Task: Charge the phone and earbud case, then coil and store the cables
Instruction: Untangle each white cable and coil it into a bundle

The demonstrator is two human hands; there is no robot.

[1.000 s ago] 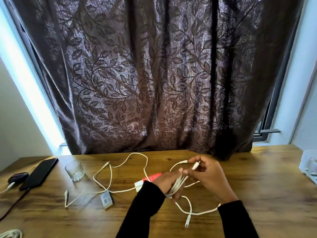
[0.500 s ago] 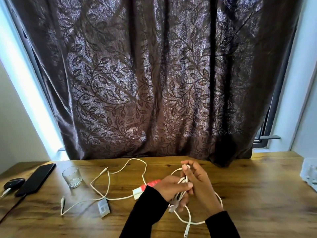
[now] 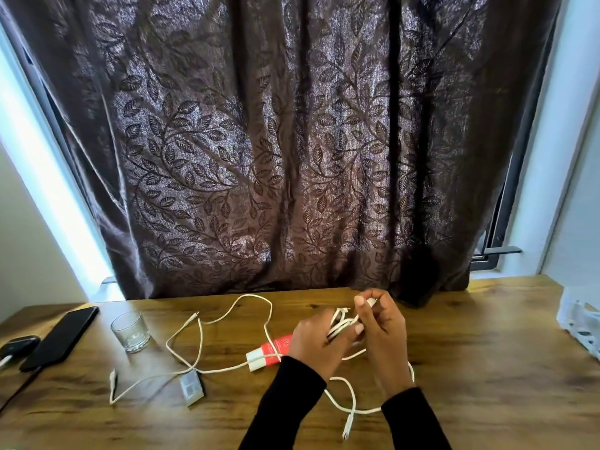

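Observation:
My left hand grips a bundle of white cable loops above the wooden table. My right hand pinches the same cable near its plug, just above the bundle. A loose tail of that cable trails on the table toward me. A second white cable lies sprawled at centre left. The black phone and the dark earbud case lie at the far left, each with a lead running off the edge.
A small glass stands right of the phone. A red and white box lies beside my left hand, and a small clear plastic piece sits nearer me. A white basket is at the right edge. A dark curtain hangs behind.
My right hand has carried the cable end up and over the bundle held in my left hand, adding a turn. The loose tail on the table has shortened.

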